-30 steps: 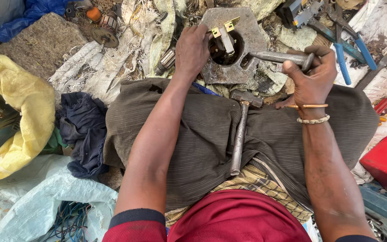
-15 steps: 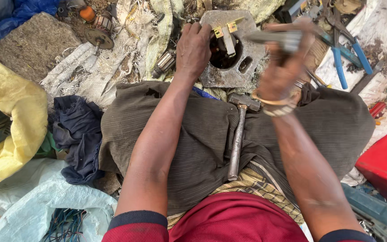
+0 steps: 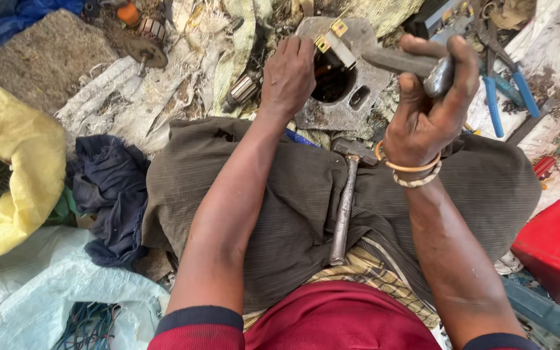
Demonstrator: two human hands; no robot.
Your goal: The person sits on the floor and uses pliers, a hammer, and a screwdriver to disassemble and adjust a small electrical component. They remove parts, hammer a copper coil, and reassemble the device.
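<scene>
Your left hand (image 3: 288, 76) presses flat on the grey metal housing (image 3: 339, 104), which lies on the ground just beyond your knees. Your right hand (image 3: 429, 107) grips a steel rod (image 3: 409, 63) raised over it. The brass-tabbed part (image 3: 332, 40) still sits in the housing, so extraction looks unfinished; the hammer (image 3: 345, 194) rests unused across your lap.
</scene>
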